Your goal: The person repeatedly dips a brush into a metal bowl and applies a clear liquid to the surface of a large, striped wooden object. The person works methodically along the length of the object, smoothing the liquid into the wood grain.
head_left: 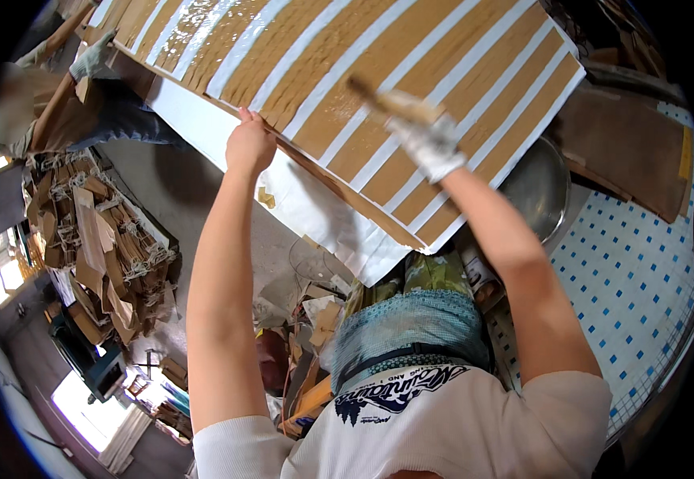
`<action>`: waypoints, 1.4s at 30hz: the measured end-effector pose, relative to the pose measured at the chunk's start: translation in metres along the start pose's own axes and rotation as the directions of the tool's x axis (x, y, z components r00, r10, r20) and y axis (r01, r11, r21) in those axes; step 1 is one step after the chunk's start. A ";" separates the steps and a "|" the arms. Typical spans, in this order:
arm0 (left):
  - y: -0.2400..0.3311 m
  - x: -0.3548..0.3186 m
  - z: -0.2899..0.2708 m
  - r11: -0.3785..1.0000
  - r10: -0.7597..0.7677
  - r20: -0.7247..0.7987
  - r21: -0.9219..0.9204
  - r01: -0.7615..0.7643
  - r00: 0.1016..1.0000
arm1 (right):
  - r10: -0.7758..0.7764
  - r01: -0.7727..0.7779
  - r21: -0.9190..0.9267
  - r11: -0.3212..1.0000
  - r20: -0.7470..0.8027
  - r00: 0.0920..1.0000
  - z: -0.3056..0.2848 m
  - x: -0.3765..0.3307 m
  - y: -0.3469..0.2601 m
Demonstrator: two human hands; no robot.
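gripping the near edge of the striped brown-and-white sheet (315,92), the bare left hand (251,145) curls over its rim. the right hand (429,142), in a white glove, is closed around a blurry brush (399,105) above it. the sheet slants out in front. it looks wide, light and a bit bendy, and likely slippery where it shines wet, so dry edges seem best to hold. farther off, a co-worker's gloved hand (94,60) is at its far end.
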State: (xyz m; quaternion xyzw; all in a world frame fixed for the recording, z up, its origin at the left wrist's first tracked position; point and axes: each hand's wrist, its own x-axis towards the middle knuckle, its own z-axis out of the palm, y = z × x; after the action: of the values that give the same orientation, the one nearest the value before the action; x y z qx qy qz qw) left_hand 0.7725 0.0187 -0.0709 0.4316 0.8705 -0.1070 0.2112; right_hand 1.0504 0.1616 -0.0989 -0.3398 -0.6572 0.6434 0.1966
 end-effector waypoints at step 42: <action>0.065 -0.002 -0.008 0.944 -0.204 -0.071 0.250 0.215 0.976 | -0.480 0.133 -0.705 0.696 -0.319 0.817 -0.345 0.246 0.015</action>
State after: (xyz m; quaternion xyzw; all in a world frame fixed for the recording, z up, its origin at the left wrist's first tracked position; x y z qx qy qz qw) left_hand 0.8232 0.0590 -0.0630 0.3626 0.8946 -0.2310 0.1218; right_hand 1.1233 0.5786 -0.1252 -0.4160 -0.8175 0.2226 0.3302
